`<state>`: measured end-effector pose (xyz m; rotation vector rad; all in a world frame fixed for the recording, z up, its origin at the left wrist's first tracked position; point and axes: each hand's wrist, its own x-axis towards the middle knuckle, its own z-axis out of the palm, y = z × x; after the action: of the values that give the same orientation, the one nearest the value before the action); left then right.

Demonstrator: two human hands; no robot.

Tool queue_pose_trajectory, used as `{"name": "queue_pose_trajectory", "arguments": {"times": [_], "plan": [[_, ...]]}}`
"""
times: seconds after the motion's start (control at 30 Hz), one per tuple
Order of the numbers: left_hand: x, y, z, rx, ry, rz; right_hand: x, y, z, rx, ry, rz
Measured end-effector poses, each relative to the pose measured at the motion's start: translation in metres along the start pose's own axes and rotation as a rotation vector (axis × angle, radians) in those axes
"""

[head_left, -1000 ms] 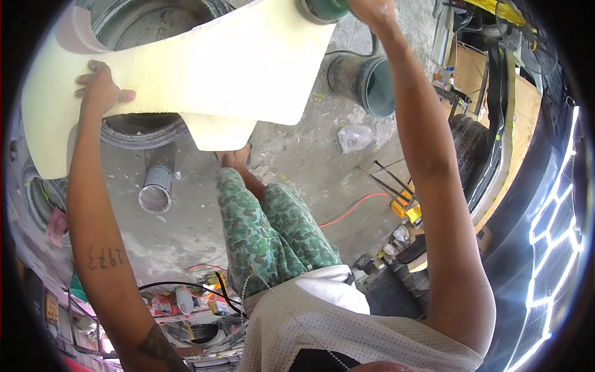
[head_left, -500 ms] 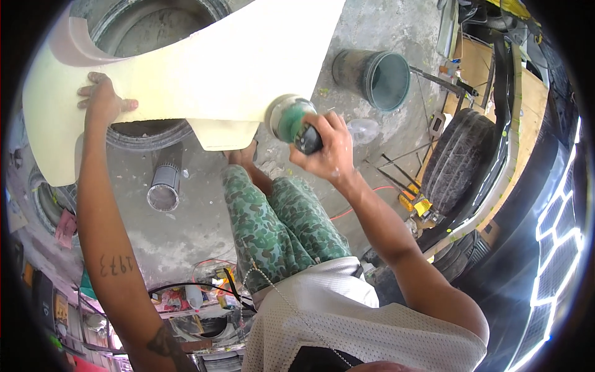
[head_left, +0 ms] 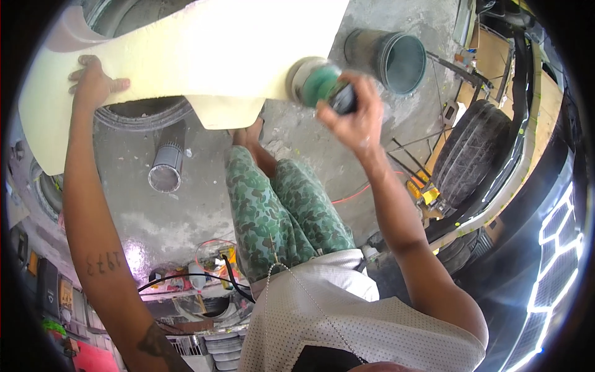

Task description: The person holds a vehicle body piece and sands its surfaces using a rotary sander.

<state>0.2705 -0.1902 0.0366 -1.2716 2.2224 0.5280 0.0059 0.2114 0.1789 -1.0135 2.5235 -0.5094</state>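
A pale yellow car fender (head_left: 155, 68) lies across the upper left, propped on a tire (head_left: 142, 116). My left hand (head_left: 93, 84) rests flat on its left part, fingers spread and thumb pointing right. My right hand (head_left: 359, 115) is wrapped round the black top of a round sander (head_left: 321, 85) with a green body. The sander's pale, motion-blurred pad is at the fender's right edge and reaches partly past it. Whether the pad's underside touches the panel is hidden.
On the concrete floor (head_left: 198, 217) are a dark bucket (head_left: 378, 59) lying beyond the sander and a grey can (head_left: 166, 167) below the fender. At right stand another tire (head_left: 474, 149) and a black curved car part (head_left: 519, 118). A red hose (head_left: 359, 191) runs near my legs.
My right hand has moved the sander right and slightly up, further along the fender's right edge. My left hand stays on the panel. The whole view has shifted a little.
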Motion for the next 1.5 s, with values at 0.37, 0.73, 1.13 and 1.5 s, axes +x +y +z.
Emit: {"name": "queue_pose_trajectory", "arguments": {"times": [0.37,0.73,1.13,1.5], "plan": [[0.009,-0.006,0.005,0.035,0.024,-0.060,-0.012,-0.016,0.015,0.011,0.098,0.064],[0.000,0.001,-0.021,-0.002,-0.111,-0.018,-0.012,-0.098,0.056,0.591,-0.188,0.012],[-0.014,0.014,-0.038,0.046,-0.136,0.018,-0.034,-0.066,0.062,0.815,-0.028,0.078],[-0.018,0.017,-0.040,0.105,-0.167,0.002,-0.085,-0.052,0.051,0.741,0.207,0.595]]}}
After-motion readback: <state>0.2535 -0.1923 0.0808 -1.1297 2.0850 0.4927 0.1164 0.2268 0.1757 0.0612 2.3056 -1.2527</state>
